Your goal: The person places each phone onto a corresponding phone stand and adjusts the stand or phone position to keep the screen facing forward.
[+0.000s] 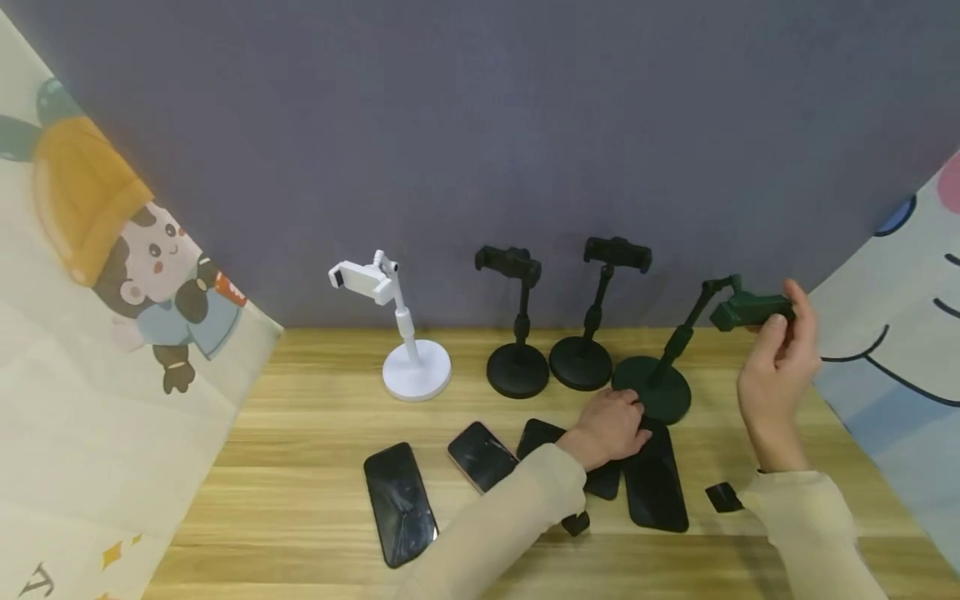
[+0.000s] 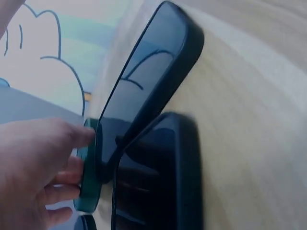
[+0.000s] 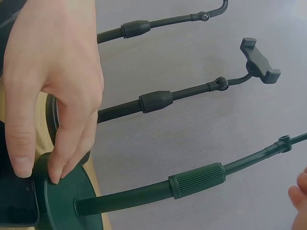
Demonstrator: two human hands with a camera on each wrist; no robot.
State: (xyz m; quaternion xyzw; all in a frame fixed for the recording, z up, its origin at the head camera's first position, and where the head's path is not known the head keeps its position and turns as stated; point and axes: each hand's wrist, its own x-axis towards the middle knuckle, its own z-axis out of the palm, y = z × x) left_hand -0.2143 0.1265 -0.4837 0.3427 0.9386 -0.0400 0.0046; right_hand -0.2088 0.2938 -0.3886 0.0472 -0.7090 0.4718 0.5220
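Note:
A dark green phone stand (image 1: 677, 343) stands at the right of the row, its round base (image 3: 72, 196) flat on the table. My left hand (image 1: 609, 423) grips the edge of that base, with the thumb at the rim and fingertips on its upper side. At the top of the stand, my right hand (image 1: 783, 367) holds the end of the green clamp (image 1: 750, 311) between thumb and fingers. Just in front of the base lies a black phone (image 1: 656, 479), close to the left thumb. Another dark phone (image 1: 603, 482) is partly hidden under the left forearm.
To the left stand two black phone stands (image 1: 517, 367) (image 1: 581, 362) and a white one (image 1: 417, 371). More phones (image 1: 400, 504) (image 1: 482, 457) lie on the wooden table (image 1: 300, 467). Small black pieces (image 1: 723, 497) (image 1: 576, 523) lie near the front. A grey panel (image 1: 450, 125) rises behind.

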